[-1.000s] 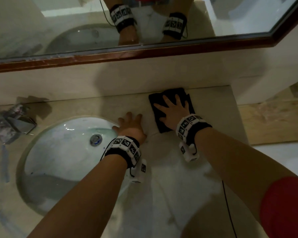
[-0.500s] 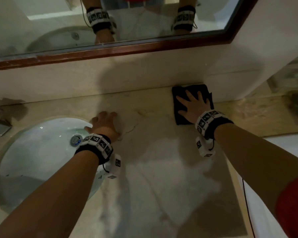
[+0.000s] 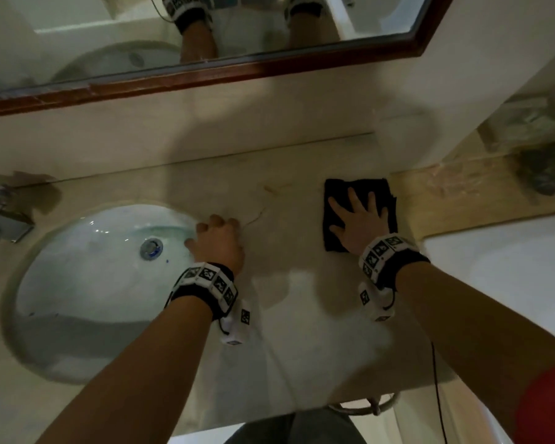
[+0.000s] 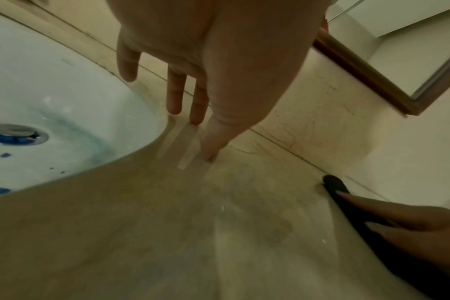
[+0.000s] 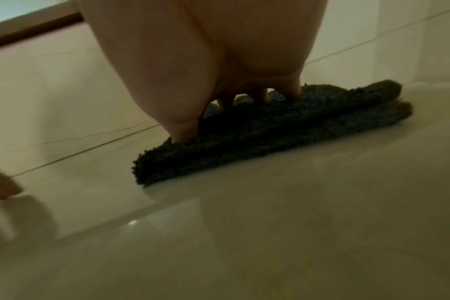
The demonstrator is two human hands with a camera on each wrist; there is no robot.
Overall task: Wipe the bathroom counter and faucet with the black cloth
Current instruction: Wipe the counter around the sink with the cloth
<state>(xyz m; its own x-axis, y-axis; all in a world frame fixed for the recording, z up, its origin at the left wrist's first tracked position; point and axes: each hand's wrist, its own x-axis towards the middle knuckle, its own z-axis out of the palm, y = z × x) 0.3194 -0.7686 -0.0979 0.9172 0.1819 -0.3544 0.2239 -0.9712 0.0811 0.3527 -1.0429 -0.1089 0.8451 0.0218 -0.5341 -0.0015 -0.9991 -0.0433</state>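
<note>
Presently mid-wipe: pale stone surface (image 3: 302,331) shows damp sheen near front, so part looks done. Basin (image 3: 93,283) sits left; faucet (image 3: 0,213) at far left, seemingly untouched. Black cloth (image 3: 359,190), folded, lies flat at right rear corner under right hand (image 3: 358,225), fingers spread, pressing. Left hand (image 3: 218,241) empty, relaxed, fingertips braced at basin rim

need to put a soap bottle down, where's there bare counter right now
The counter is bare in the wide stretch between the two forearms, from the front edge up to the hands. A narrower bare strip runs along the back wall between the left hand and the black cloth. The right end is crowded: the right hand presses the cloth flat there. The sink fills the left.
</note>
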